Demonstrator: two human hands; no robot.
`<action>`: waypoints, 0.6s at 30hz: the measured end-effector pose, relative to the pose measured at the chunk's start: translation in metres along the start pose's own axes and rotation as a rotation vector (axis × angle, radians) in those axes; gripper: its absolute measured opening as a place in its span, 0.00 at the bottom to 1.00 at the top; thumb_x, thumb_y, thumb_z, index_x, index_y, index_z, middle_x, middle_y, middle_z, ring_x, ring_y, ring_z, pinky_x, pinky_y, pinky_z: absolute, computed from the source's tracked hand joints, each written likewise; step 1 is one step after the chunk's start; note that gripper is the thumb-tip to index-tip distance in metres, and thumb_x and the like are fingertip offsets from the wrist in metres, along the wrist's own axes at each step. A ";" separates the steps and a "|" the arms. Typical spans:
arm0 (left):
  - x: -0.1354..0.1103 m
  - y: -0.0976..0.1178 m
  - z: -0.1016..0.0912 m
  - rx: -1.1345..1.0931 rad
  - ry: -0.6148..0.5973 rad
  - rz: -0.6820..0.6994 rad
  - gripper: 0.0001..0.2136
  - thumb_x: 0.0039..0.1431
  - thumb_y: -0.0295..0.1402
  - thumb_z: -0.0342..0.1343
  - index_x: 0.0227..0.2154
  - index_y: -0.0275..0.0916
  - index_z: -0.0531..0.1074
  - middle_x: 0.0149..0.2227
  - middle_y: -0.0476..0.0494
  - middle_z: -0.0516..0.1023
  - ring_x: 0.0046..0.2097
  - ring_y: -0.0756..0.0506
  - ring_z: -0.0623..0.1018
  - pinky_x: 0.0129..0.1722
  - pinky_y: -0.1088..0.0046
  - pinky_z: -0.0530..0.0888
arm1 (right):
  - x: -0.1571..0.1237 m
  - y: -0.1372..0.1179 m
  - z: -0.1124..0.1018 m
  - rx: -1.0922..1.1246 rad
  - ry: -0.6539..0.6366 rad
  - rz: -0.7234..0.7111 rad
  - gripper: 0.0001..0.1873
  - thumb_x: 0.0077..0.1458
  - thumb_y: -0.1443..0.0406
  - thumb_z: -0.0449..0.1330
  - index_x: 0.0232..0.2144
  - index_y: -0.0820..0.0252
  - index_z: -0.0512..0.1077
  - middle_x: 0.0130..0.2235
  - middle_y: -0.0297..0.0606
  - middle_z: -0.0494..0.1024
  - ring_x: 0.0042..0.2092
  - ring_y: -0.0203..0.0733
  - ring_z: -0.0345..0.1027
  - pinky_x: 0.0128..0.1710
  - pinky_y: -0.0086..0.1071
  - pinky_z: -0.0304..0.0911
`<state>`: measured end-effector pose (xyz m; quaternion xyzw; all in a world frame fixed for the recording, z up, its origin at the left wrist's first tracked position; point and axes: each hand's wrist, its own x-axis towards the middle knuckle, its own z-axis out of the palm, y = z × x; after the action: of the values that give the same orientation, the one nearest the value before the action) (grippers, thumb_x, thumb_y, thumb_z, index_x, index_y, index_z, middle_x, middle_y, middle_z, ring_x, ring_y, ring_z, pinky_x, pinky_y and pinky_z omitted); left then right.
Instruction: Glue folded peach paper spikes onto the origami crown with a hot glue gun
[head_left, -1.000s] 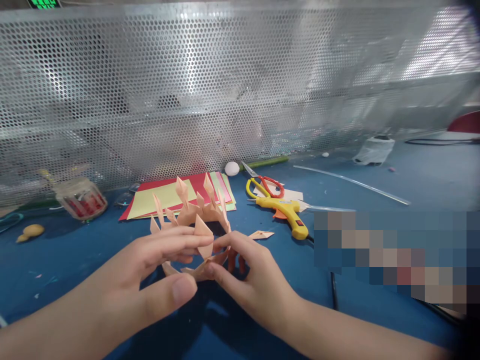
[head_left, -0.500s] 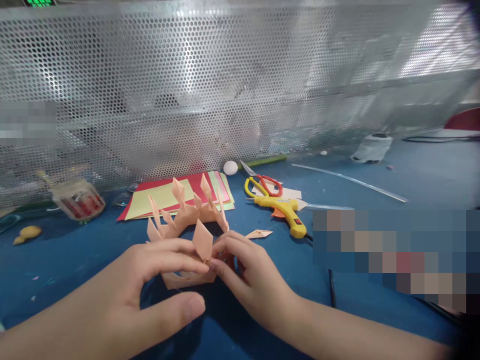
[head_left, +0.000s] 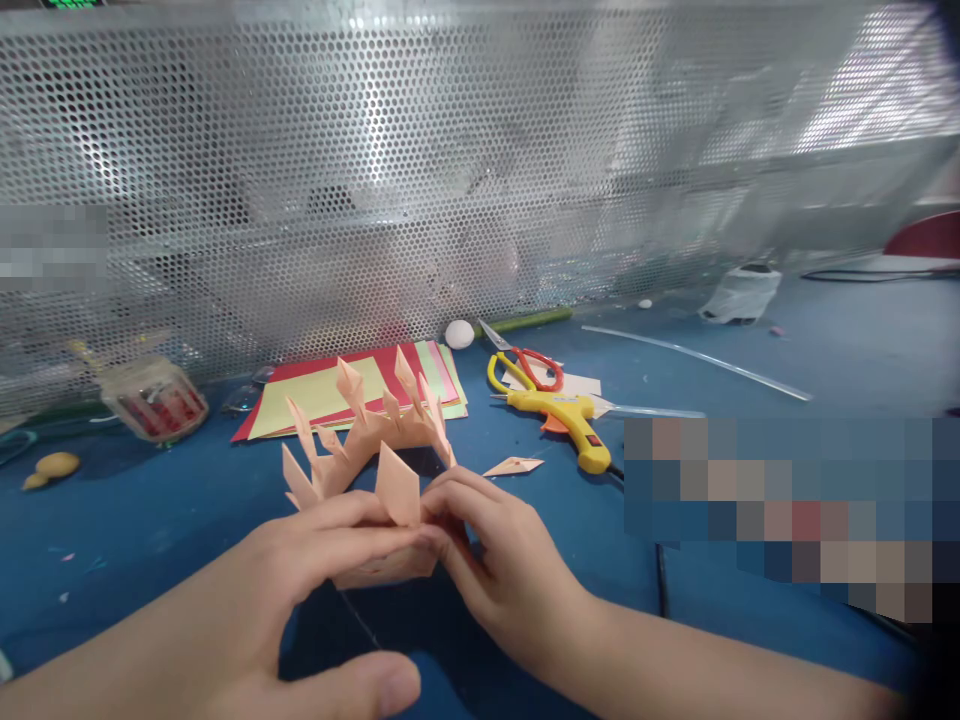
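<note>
A peach paper crown [head_left: 386, 435] with folded diamond points stands on the blue table in front of me. At its near side, a folded paper diamond [head_left: 398, 486] rises between my hands. My right hand [head_left: 499, 555] is closed, thumb and fingers pinching the crown's band at the foot of that diamond. My left hand [head_left: 300, 570] lies along the near rim with its fingers stretched out against the paper. Its thumb is spread well away from them, below the band. The lower part of the near band is partly hidden behind my fingers.
Right of the crown lie a yellow glue gun [head_left: 562, 415], scissors [head_left: 523, 362] and a loose paper diamond [head_left: 514, 466]. Coloured paper sheets [head_left: 315, 395] are stacked behind. A glass jar [head_left: 155, 400] stands left, a clear glue stick [head_left: 697, 360] lies right. Perforated metal panel [head_left: 360, 200] closes the back.
My left thumb has moved down, farther from its fingers. The crown has tipped slightly to the left, and the near diamond has turned a little. My right hand keeps its pinch.
</note>
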<state>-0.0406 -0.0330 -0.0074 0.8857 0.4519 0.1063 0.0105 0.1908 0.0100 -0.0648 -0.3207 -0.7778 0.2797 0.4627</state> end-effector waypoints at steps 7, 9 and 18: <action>0.003 0.001 0.001 -0.005 0.002 -0.077 0.21 0.59 0.49 0.55 0.55 0.60 0.67 0.61 0.55 0.70 0.60 0.37 0.71 0.54 0.55 0.74 | -0.001 -0.001 0.001 -0.028 0.015 0.045 0.05 0.57 0.68 0.58 0.37 0.54 0.67 0.38 0.32 0.72 0.31 0.33 0.66 0.30 0.28 0.62; 0.003 0.001 0.000 -0.012 0.026 -0.077 0.21 0.59 0.49 0.55 0.55 0.61 0.67 0.60 0.56 0.70 0.59 0.37 0.73 0.53 0.54 0.74 | -0.001 0.000 0.001 -0.051 0.028 0.051 0.12 0.55 0.69 0.59 0.42 0.54 0.67 0.42 0.34 0.72 0.30 0.32 0.67 0.30 0.28 0.63; 0.009 0.006 -0.007 0.016 -0.064 -0.035 0.24 0.58 0.45 0.57 0.57 0.66 0.64 0.60 0.60 0.70 0.60 0.39 0.72 0.56 0.55 0.73 | -0.001 0.000 0.001 -0.182 -0.003 -0.024 0.07 0.52 0.73 0.58 0.30 0.56 0.68 0.40 0.34 0.73 0.31 0.33 0.70 0.31 0.28 0.66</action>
<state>-0.0318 -0.0296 0.0015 0.8805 0.4678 0.0742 0.0198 0.1908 0.0093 -0.0661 -0.3515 -0.8044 0.2026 0.4340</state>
